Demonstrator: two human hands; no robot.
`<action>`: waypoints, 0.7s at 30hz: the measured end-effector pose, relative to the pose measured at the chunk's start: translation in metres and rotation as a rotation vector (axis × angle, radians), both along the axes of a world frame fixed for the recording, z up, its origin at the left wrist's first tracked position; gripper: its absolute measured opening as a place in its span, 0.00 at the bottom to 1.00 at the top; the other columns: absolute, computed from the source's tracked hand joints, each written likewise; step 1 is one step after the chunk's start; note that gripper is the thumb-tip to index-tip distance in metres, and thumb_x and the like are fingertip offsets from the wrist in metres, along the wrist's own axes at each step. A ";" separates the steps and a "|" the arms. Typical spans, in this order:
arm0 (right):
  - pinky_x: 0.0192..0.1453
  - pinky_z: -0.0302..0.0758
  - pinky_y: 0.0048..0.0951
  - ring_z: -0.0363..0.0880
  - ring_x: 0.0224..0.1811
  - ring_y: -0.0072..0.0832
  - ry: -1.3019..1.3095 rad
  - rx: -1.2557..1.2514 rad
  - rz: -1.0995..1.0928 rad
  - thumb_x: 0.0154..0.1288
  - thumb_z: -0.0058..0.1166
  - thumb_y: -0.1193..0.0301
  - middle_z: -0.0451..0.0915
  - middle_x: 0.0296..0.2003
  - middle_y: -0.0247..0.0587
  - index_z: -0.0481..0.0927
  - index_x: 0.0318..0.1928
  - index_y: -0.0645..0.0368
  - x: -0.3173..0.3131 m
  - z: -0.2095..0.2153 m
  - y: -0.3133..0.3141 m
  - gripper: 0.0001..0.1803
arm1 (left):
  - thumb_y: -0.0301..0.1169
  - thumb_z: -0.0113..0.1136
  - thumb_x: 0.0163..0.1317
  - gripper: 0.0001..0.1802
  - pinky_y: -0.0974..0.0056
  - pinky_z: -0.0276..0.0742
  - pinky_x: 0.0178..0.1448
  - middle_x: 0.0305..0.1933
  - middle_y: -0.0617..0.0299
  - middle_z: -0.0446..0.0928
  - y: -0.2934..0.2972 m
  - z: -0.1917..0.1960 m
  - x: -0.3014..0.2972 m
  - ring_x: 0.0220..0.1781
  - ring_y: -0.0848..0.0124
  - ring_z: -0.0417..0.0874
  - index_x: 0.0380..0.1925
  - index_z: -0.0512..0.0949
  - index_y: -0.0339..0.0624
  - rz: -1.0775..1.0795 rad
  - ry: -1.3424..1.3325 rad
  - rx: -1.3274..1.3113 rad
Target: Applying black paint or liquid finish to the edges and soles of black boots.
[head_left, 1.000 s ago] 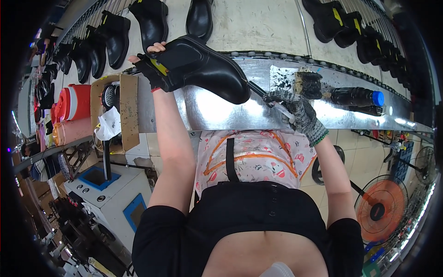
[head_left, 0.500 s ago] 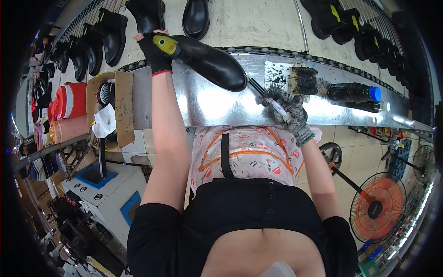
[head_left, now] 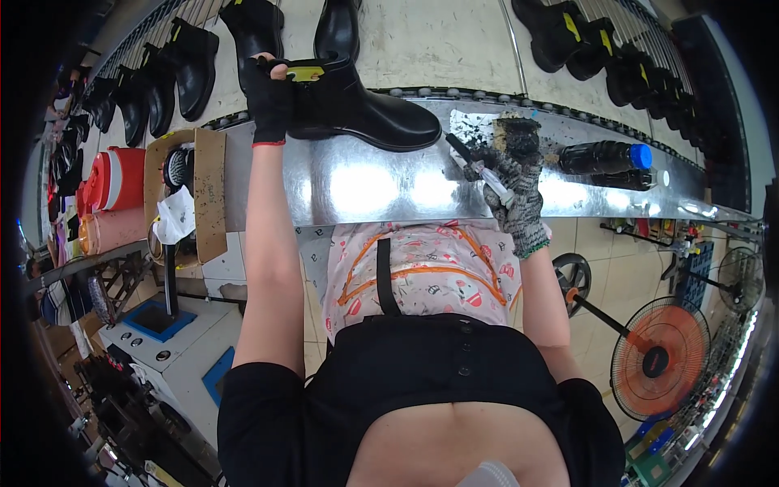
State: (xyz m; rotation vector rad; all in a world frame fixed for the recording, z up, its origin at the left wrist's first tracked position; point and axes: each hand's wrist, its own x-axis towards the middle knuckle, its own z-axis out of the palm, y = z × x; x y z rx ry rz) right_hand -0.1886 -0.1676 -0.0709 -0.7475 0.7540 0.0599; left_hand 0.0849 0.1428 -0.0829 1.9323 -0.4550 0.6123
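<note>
At the far edge of the shiny metal workbench (head_left: 365,191), the left hand (head_left: 270,101), in a black fingerless glove with a red cuff edge, is closed round the ankle shaft of a black ankle boot (head_left: 357,109), fingers wrapped over the top line just beside the yellow pull tab (head_left: 304,74). That shaft looks like the sensible place to take it: the upper there seems soft enough to squeeze and gives a full wrap, whereas the smooth, glossy toe would likely slip under a glove. I would judge the boot moderately heavy for one hand, stiff in the sole and heel, pliable in the shaft, and not fragile, though its polished surface could scuff or smear. It sits sole-down on the bench with its toe pointing toward the person's right, plain and dark with a low heel. The right hand (head_left: 517,191), in a speckled grey knit glove, is clamped on a small brush (head_left: 475,166) with a pale handle, its dark bristled end raised toward the boot's toe but apart from it. Just beyond that hand stands a grimy paste pot (head_left: 518,136) on a stained patch, and farther right lies a dark bottle with a blue cap (head_left: 604,157). Beyond the bench, more black boots (head_left: 170,73) ride a conveyor. A red jug (head_left: 114,178) sits off to the left, and an orange floor fan (head_left: 657,357) stands low on the right.
</note>
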 end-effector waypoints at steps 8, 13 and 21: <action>0.18 0.64 0.15 0.70 0.20 0.16 -0.036 -0.240 0.080 0.64 0.31 0.35 0.80 0.33 0.33 0.79 0.49 0.57 0.010 0.008 -0.006 0.40 | 0.48 0.63 0.54 0.24 0.63 0.71 0.42 0.32 0.59 0.73 -0.011 0.034 -0.061 0.34 0.66 0.76 0.36 0.69 0.39 0.208 0.207 0.184; 0.19 0.64 0.15 0.70 0.22 0.15 -0.073 -0.310 0.092 0.65 0.34 0.36 0.80 0.33 0.32 0.80 0.48 0.57 0.018 0.013 -0.001 0.37 | 0.49 0.71 0.44 0.29 0.64 0.71 0.37 0.27 0.62 0.71 -0.028 0.064 -0.109 0.29 0.68 0.75 0.35 0.68 0.41 0.248 0.299 0.260; 0.12 0.54 0.16 0.60 0.11 0.13 -0.067 -0.777 0.255 0.66 0.29 0.38 0.81 0.30 0.31 0.79 0.47 0.56 0.023 0.009 0.007 0.37 | 0.44 0.79 0.34 0.34 0.69 0.68 0.25 0.19 0.64 0.70 -0.042 0.084 -0.165 0.20 0.74 0.72 0.33 0.65 0.41 0.122 0.570 0.186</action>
